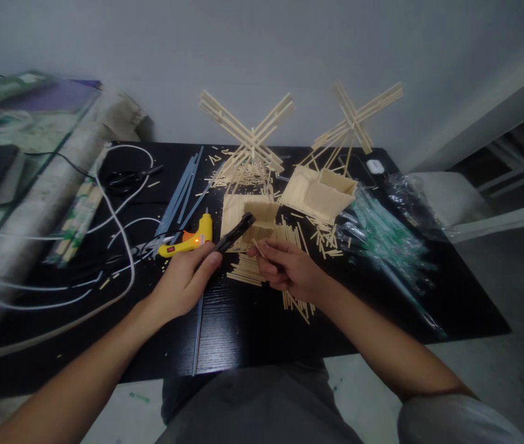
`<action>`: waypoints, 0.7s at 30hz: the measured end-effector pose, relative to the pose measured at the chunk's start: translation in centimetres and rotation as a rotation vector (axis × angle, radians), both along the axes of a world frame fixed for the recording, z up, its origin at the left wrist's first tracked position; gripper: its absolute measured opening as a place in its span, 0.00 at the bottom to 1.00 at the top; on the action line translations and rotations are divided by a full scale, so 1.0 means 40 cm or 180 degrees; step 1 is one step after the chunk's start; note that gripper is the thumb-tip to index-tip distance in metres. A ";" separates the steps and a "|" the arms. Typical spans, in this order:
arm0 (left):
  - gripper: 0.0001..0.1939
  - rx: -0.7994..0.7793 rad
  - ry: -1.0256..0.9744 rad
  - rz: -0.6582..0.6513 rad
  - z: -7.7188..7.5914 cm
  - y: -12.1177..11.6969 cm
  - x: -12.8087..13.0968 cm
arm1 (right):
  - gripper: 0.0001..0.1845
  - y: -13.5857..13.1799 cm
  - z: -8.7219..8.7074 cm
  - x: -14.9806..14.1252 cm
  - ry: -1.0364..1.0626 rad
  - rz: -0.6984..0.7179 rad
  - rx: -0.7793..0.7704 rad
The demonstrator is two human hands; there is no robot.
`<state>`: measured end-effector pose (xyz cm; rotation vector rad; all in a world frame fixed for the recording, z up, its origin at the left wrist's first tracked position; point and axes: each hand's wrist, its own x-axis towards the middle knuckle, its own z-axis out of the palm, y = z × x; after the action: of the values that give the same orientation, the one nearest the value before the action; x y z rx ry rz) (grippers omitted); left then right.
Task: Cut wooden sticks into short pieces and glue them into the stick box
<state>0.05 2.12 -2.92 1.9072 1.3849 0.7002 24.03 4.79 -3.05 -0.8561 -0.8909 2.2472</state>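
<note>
My left hand [187,280] is closed round a black cutter tool [234,232] whose tip points up and to the right. My right hand [284,268] pinches a thin wooden stick [258,248] close to the cutter's tip. Both hands hover over a pile of loose wooden sticks [247,271] on the black table [382,314]. A yellow glue gun [188,239] with a lit orange switch lies just left of my left hand. Behind the hands stand two stick-built windmill models [247,139] [352,120] and two small open stick boxes [320,192] [252,216].
White cables [118,216] loop over the left of the table beside black scissors [127,179] and grey-blue strips [181,191]. Clear plastic bags [382,237] lie at the right. A rolled mat and boxes [34,185] crowd the far left. A white wall stands behind.
</note>
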 end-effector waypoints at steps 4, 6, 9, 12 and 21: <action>0.22 0.0404 0.0432 0.0058 0.000 -0.001 -0.004 | 0.18 0.001 -0.001 -0.001 0.0048 0.0010 0.0043; 0.21 0.0516 0.0675 0.0121 -0.007 0.000 -0.007 | 0.18 0.001 -0.002 -0.001 0.0072 0.0011 0.0059; 0.24 0.0667 0.1009 0.0211 -0.020 -0.001 -0.008 | 0.19 0.001 -0.005 -0.002 0.0152 0.0035 0.0073; 0.25 0.0819 0.1186 0.0179 -0.028 -0.003 -0.003 | 0.18 0.000 -0.005 -0.001 0.0211 0.0067 0.0102; 0.26 0.1179 0.1469 0.0210 -0.026 -0.007 0.009 | 0.16 -0.003 -0.008 -0.001 0.0261 0.0103 0.0128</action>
<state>0.41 1.85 -3.96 2.4365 1.6926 0.6005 23.98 4.66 -3.36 -0.7311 -0.9148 2.2672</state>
